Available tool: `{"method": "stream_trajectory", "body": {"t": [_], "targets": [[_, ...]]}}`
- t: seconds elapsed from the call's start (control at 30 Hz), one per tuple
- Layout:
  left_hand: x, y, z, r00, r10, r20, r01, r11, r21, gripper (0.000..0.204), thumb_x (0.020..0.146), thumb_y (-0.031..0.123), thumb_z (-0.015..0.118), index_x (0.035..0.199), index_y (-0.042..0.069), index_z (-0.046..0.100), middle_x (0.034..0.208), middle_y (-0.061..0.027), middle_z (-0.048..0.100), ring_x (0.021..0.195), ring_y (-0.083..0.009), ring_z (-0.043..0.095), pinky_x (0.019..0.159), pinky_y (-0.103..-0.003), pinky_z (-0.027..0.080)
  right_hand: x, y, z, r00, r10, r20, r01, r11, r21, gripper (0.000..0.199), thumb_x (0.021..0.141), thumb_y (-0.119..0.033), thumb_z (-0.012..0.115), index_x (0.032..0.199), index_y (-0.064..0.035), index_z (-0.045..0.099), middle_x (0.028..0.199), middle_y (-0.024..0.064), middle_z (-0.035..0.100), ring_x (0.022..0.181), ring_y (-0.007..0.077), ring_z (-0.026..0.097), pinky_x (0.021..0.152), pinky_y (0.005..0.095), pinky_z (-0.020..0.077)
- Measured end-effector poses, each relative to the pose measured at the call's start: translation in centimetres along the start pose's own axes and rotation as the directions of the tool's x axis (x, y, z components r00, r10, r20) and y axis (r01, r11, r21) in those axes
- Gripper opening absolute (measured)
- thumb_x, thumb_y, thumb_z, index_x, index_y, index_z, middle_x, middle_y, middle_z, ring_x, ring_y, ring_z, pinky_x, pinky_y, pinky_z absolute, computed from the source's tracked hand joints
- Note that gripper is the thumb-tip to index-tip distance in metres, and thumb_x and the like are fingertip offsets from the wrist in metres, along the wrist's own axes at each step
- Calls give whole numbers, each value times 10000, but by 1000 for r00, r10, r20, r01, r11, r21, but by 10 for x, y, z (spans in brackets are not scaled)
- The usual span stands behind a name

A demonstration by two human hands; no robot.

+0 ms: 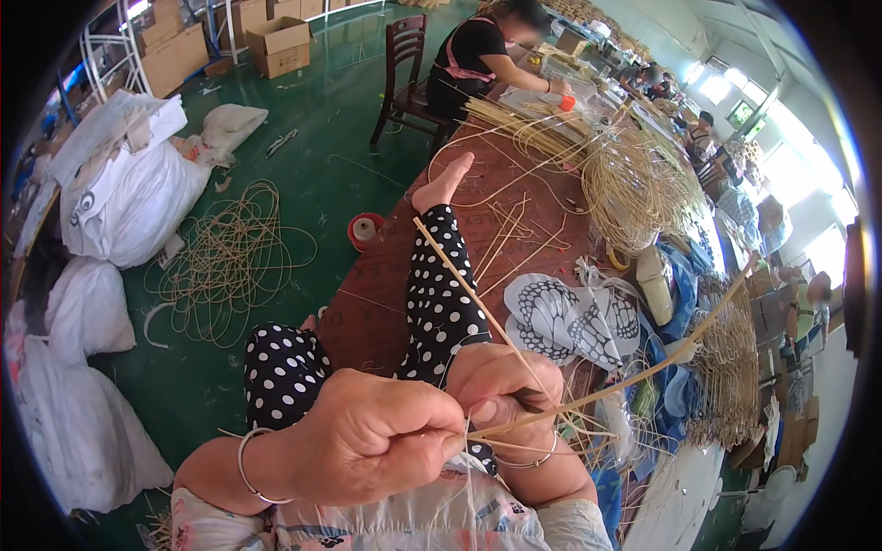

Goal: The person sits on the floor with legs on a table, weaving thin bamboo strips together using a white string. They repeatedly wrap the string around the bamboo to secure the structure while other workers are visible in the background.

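My left hand (377,432) is closed in a pinch where a thin white thread (469,496) hangs down over my lap. Close against it, my right hand (505,390) is closed around thin bamboo strips. One bamboo strip (464,285) slants up to the far left, over my leg. A longer bamboo strip (643,372) stretches to the far right. The strips come together between my fingertips, where the thread crosses them. A small dark pointed piece (527,400) shows at my right palm; its kind is unclear. Fingers partly hide the joint.
My leg in dotted trousers (441,275) lies along a red-brown board table (367,317). A butterfly-wing print (574,317), bundled strips (643,197) and wire-like bundles (726,367) lie right. Coiled strips (230,266) and white sacks (129,216) are left. A co-worker (478,60) sits beyond.
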State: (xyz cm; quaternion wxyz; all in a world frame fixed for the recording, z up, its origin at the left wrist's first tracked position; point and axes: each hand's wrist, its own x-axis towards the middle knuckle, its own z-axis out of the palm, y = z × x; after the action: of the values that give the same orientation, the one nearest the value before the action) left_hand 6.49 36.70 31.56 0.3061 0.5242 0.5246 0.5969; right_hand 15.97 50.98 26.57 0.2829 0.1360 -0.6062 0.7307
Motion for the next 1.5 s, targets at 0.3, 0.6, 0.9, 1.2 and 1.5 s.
{"method": "stream_trajectory", "body": {"t": [0.3, 0.6, 0.9, 1.2, 1.5], "targets": [[-3, -17, 4, 859, 511, -15, -381, 659, 649, 185, 683, -15, 548, 867, -2, 552, 607, -53, 534, 413, -166, 455, 377, -273, 337, -10, 7, 13, 949, 316, -4, -289, 873, 393, 97, 746, -18, 621, 786, 16, 539, 722, 59, 541, 596, 91, 515, 518, 202, 406], [-10, -5, -7, 869, 476, -138, -311, 741, 595, 155, 693, -32, 535, 845, -12, 555, 619, -71, 561, 458, -162, 519, 413, -253, 378, -6, -30, 5, 893, 335, 301, -392, 907, 155, 117, 789, -81, 575, 838, 25, 584, 775, 102, 595, 618, 130, 560, 550, 251, 458], [-54, 11, -37, 352, 511, -784, -184, 860, 477, 74, 748, 50, 471, 700, -1, 446, 572, -44, 398, 479, -92, 347, 449, -192, 278, 6, -97, 1, 494, -524, 693, -18, 791, 611, 210, 866, -126, 482, 891, 71, 553, 683, 134, 538, 514, 209, 500, 414, 314, 390], [-25, -2, -20, 751, 619, -229, -66, 417, 907, 74, 767, 38, 466, 736, -6, 516, 582, -18, 440, 494, -96, 400, 449, -223, 304, 6, 11, 25, 815, 424, 394, -551, 777, 305, 392, 841, -215, 542, 1171, -26, 443, 828, 66, 593, 575, 62, 492, 479, 191, 403], [-57, -2, -50, 371, 514, -773, 0, 833, 554, 129, 829, 47, 444, 861, -55, 517, 612, -28, 422, 513, -60, 356, 456, -181, 283, -2, -51, -5, 770, -190, 609, -215, 821, 529, 224, 826, -166, 542, 671, -6, 521, 618, 73, 534, 481, 206, 491, 441, 323, 359]]}}
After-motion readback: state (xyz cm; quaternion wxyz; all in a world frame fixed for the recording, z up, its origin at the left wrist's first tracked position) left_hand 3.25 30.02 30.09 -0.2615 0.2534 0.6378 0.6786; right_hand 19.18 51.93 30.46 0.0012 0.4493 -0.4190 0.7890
